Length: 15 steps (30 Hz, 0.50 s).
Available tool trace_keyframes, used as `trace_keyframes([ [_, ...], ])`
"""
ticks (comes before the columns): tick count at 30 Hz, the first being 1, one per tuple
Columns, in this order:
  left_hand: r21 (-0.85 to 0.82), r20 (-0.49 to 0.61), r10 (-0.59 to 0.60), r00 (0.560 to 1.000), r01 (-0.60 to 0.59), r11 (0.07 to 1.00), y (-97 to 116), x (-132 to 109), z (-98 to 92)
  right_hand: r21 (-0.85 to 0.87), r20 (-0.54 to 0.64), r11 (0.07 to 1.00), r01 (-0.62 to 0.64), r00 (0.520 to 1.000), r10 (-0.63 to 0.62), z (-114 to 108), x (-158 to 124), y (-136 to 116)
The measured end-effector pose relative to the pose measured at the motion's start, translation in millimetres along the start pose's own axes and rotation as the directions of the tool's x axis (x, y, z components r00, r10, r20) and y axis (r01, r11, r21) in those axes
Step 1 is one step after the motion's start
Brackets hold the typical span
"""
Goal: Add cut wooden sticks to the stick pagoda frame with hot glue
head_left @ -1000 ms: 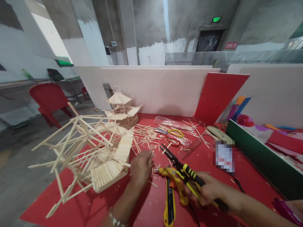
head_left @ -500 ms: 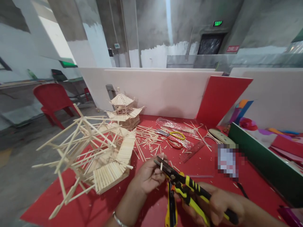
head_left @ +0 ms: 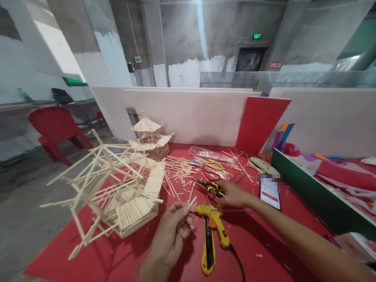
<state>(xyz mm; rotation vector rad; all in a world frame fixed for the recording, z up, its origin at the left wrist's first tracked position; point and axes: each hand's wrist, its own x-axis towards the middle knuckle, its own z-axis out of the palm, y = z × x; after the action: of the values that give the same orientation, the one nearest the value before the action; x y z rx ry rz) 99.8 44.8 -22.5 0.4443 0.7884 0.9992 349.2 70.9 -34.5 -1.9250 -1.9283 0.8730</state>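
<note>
My left hand (head_left: 174,227) pinches a short wooden stick (head_left: 193,201) between thumb and fingertips. Farther out, my right hand (head_left: 232,194) is closed around the handles of black and yellow cutting pliers (head_left: 210,188), low over the scattered sticks. A yellow hot glue gun (head_left: 216,220) lies just right of my left hand, its nozzle close to the fingertips. Under it lies a yellow and black utility knife (head_left: 208,250). To the left stands a wooden stick model (head_left: 117,184) with an open roof frame and a slatted walkway.
Behind the model stands a small stick pagoda (head_left: 149,135). Loose sticks (head_left: 179,166) and scissors (head_left: 210,165) lie mid-table. On the right are a phone (head_left: 270,194) and a green board (head_left: 317,192). White panels (head_left: 188,113) border the back.
My right hand has carried the pliers away from my left hand, forward to the scattered sticks. The left hand keeps a short stick. The glue gun now shows fully; the view has shifted slightly.
</note>
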Motion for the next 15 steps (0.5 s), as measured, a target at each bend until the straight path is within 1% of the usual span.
trace_keyframes([
  [2,0.026,-0.028,0.021,0.999,-0.021,0.999,4.3,-12.6,-7.4,-0.076,-0.081,0.997,0.011,0.997,-0.017,11.2,21.7,-3.6],
  [3,0.027,-0.053,0.029,0.998,-0.028,0.999,6.0,-18.9,-12.5,-0.108,-0.124,0.994,0.025,0.991,-0.038,16.0,27.8,-6.8],
  [4,0.020,-0.081,0.033,0.996,-0.032,0.999,6.9,-25.1,-18.1,-0.131,-0.166,0.990,0.045,0.984,-0.067,19.9,30.6,-10.9],
  [6,0.000,-0.139,0.042,0.989,-0.042,0.999,6.3,-36.0,-29.1,-0.148,-0.228,0.983,0.108,0.963,-0.140,24.9,27.1,-22.0],
  [8,-0.007,-0.179,0.044,0.983,-0.046,0.999,3.3,-44.3,-37.6,-0.126,-0.254,0.973,0.191,0.942,-0.218,27.0,13.3,-37.7],
  [10,-0.001,-0.189,0.037,0.981,-0.038,0.999,0.0,-49.7,-42.4,-0.074,-0.238,0.958,0.277,0.928,-0.287,29.3,-7.6,-57.9],
  [13,0.028,-0.150,0.024,0.988,-0.020,0.999,-2.3,-54.4,-44.6,0.073,-0.199,0.912,0.403,0.902,-0.382,37.7,-40.5,-90.0],
  [14,0.044,-0.132,0.027,0.991,-0.022,0.999,-2.1,-55.4,-45.0,0.096,-0.191,0.890,0.445,0.886,-0.423,41.7,-48.6,-98.5],
  [15,0.063,-0.114,0.033,0.993,-0.026,0.998,-1.5,-56.4,-45.7,0.078,-0.172,0.876,0.476,0.872,-0.458,45.5,-53.8,-104.9],
])
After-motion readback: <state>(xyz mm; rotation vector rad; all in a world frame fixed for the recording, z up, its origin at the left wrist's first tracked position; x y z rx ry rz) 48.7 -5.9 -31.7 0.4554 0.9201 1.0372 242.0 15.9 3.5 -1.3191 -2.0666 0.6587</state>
